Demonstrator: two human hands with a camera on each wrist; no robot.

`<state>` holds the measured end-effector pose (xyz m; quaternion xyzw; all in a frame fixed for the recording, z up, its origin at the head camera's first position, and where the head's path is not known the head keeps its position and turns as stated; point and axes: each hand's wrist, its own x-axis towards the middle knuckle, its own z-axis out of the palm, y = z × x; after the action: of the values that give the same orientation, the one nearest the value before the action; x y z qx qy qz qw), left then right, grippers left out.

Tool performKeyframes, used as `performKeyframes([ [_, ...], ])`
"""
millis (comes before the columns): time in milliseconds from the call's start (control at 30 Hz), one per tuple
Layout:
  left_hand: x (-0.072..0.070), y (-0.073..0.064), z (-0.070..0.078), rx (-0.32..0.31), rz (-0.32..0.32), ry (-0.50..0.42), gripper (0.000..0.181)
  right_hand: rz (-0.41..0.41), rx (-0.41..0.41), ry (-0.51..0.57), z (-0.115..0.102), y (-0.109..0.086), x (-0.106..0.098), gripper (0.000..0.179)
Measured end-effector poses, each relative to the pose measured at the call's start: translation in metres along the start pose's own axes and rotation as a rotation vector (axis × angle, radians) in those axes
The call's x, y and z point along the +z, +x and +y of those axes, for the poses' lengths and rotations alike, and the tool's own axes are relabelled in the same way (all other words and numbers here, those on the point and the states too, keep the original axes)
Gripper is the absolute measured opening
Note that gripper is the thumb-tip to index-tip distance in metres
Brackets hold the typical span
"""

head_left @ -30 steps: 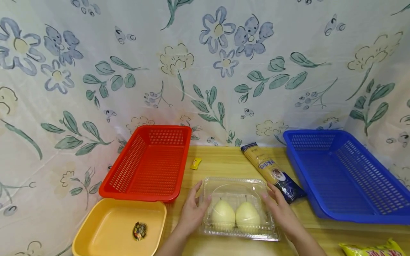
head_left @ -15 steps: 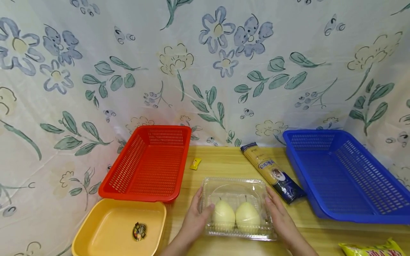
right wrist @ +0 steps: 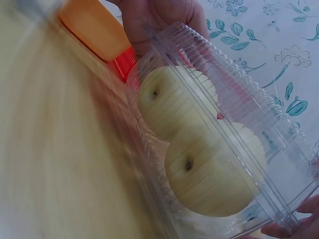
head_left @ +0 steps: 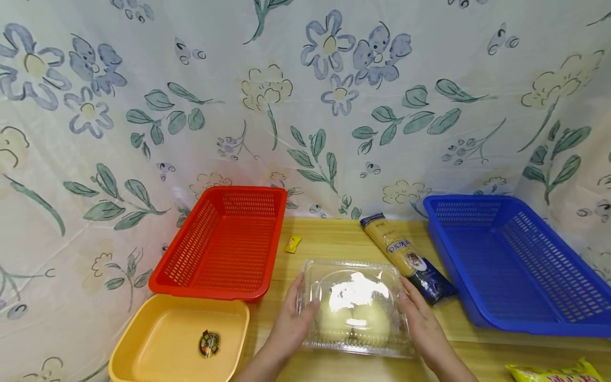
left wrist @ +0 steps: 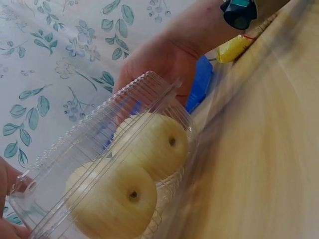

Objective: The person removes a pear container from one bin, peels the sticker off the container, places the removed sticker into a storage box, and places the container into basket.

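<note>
A clear plastic clamshell container (head_left: 355,350) is held between my two hands at the front middle of the head view. My left hand (head_left: 292,322) grips its left side, thumb over the lid edge. On the opposite side, my right hand (head_left: 424,321) holds it the same way. Two pale yellow pears (left wrist: 112,199) lie side by side inside, under the lid; glare on the lid partly veils them in the head view. Both wrist views show the pears' bottom ends through the clear wall, close above the wooden table (right wrist: 55,149).
A red basket (head_left: 229,254) stands at left, with a yellow-orange tub (head_left: 162,339) before it. A small yellow wrapped candy (head_left: 293,244) lies behind the container. A pasta packet (head_left: 406,254) leans toward a blue basket (head_left: 515,265). A yellow packet (head_left: 556,372) lies front right.
Both hands have closed in on the container's sides, the right one moving inward. The container has tilted slightly, and bright glare now covers its lid.
</note>
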<state>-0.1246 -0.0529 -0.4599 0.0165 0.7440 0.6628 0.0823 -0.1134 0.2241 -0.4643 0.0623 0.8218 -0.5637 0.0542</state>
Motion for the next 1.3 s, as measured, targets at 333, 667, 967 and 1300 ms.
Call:
performKeyframes([
  [333,-0.011,0.003,0.017,0.019,-0.029,-0.061,0.077,0.022,-0.112,0.004,-0.015,-0.003,-0.002,0.061],
  [667,-0.027,-0.003,0.033,0.028,-0.083,-0.129,0.075,0.007,-0.245,-0.054,-0.038,-0.005,-0.005,0.062],
  [967,-0.039,0.0,0.048,0.036,-0.105,-0.174,0.075,-0.029,-0.284,-0.108,-0.062,-0.007,-0.011,0.065],
  [1300,-0.062,0.0,0.066,0.012,-0.139,-0.2,0.073,-0.07,-0.311,-0.18,-0.088,-0.005,-0.007,0.067],
])
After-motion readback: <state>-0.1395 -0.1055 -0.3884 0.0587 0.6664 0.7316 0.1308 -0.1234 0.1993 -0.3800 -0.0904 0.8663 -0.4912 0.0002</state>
